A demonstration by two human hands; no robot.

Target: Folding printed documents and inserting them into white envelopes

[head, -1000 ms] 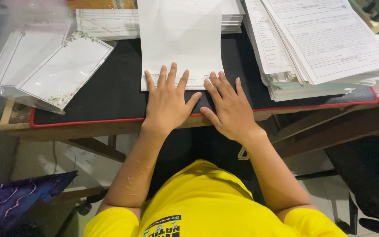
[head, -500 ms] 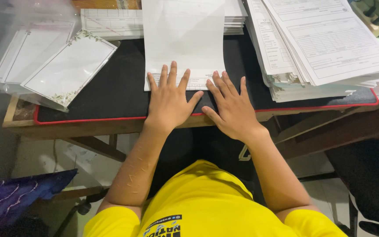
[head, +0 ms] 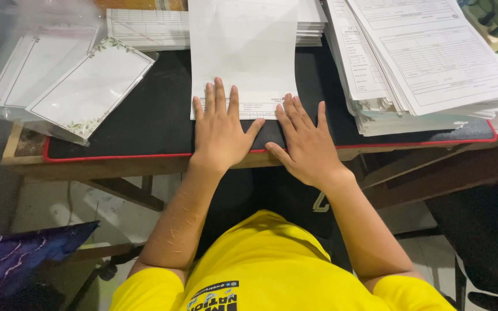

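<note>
Both hands lie flat with fingers spread, left hand [head: 219, 131] and right hand [head: 306, 145] pressing the near edge of the white sheet [head: 243, 55] on the counter [head: 145, 124]. Right of the sheet a form stack [head: 427, 63] crowds close; left of it sit bordered cards [head: 87, 89].

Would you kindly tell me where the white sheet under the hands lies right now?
In the head view, the white sheet lies at the top centre on the black desk mat, its near edge pinned by the left hand and right hand.
</note>
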